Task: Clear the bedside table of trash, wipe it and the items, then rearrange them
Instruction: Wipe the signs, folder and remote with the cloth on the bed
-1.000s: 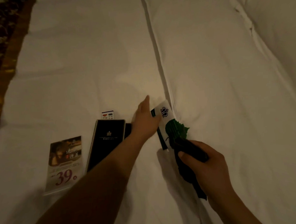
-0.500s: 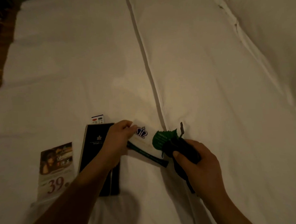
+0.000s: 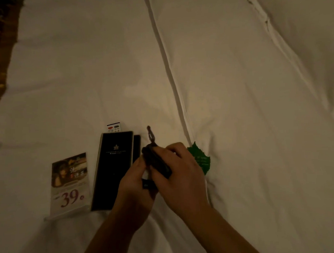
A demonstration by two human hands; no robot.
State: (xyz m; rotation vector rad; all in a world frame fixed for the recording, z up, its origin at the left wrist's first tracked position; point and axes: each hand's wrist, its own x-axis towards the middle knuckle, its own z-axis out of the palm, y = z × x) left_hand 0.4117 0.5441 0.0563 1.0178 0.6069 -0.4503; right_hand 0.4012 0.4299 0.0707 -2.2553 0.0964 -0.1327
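A dim room; a white quilted bed (image 3: 236,86) carries everything. Left hand (image 3: 135,186) and right hand (image 3: 180,175) meet, both gripping a dark crumpled cloth (image 3: 158,162) just beside the tall black folder (image 3: 114,169) and green leaf-shaped card (image 3: 201,161).

Dim, warm yellowish light falls on the white bedding (image 3: 236,86) — brightest just beyond the black folder (image 3: 114,166). Both forearms below it are in shadow — soft, grainy, with the frame's corners darker.

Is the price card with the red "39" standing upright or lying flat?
Lying flat: the price card with red "39" rests face-up on the white bedsheet, its clear base sideways.
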